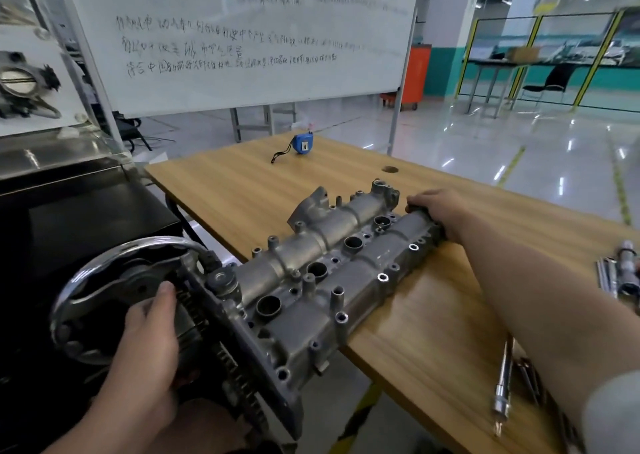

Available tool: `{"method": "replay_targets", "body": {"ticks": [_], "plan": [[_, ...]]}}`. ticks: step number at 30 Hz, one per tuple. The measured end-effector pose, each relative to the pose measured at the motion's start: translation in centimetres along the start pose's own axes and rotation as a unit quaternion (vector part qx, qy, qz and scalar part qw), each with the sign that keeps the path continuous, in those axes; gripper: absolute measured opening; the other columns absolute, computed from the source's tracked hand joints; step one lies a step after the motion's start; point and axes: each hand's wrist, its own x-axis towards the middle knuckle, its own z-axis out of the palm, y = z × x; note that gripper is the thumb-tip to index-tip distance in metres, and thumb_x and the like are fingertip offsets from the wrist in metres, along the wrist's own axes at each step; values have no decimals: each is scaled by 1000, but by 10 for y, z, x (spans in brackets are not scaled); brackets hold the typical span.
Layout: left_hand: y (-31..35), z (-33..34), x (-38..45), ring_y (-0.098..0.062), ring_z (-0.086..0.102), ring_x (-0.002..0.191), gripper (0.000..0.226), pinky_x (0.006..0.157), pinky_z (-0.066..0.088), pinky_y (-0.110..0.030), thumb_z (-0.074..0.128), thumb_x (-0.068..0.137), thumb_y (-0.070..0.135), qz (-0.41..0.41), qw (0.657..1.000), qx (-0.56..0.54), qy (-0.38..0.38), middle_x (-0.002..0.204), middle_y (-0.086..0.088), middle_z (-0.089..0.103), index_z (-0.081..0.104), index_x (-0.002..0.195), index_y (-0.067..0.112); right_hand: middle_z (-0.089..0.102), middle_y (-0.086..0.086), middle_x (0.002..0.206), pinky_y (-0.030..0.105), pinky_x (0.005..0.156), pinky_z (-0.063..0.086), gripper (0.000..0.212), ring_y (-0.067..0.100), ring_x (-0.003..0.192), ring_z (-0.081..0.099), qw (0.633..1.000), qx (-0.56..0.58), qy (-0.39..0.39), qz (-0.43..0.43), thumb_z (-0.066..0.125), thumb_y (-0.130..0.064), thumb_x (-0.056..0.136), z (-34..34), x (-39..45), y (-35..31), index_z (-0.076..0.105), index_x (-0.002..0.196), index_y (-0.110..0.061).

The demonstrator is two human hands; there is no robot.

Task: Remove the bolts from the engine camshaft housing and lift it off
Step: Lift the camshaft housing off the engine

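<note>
On the near corner of a wooden table [242,183] lay the camshaft housing [329,273], a long cast-aluminium block, dull grey and rough-skinned, with two rounded barrel ridges, four deep round wells down its middle and many small empty bolt holes along its flanges. Its near end overhung the table edge, ending in a dark toothed wheel. Left hand [149,342] gripped that near end, thumb on the toothed rim, in front of a polished chrome ring [114,263]. Right hand [436,211] clamped over the far end, fingers curled round it. Steel sockets and an extension bar [504,384] lay at the table's right side. A blue tape measure [301,144] sat farther back. Behind stood a whiteboard [242,37] with handwritten Chinese lines, too blurred to read.
</note>
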Motion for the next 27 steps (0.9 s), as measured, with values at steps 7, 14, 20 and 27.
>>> {"method": "replay_targets", "body": {"ticks": [7,14,20,27], "plan": [[1,21,-2,-30,64,100,36,91,53,-56,50,98,63,2,1000,-7,-9,109,-6,64,55,108,28,69,15,86,35,58,53,33,29,73,65,989,-133,67,1,78,-39,86,-3,8,-17,69,87,-7],[-6,51,-2,-17,60,96,38,75,48,-39,48,99,61,78,997,-5,25,112,-2,60,47,116,27,60,12,82,34,61,47,45,26,70,56,936,-343,81,-2,52,-44,100,22,-10,-39,61,93,0],[-4,56,-3,-23,54,101,33,81,38,-37,45,102,55,92,995,38,24,127,-10,54,46,113,25,60,8,75,37,76,50,36,21,72,58,906,-414,64,-60,58,-49,92,41,-28,-30,60,79,-15],[5,73,2,-4,48,87,31,75,39,-35,43,103,55,74,994,80,-32,127,-6,52,42,113,26,62,6,65,23,47,33,34,18,58,57,916,-381,114,-49,66,-45,86,28,-20,-22,64,69,-15]]}}
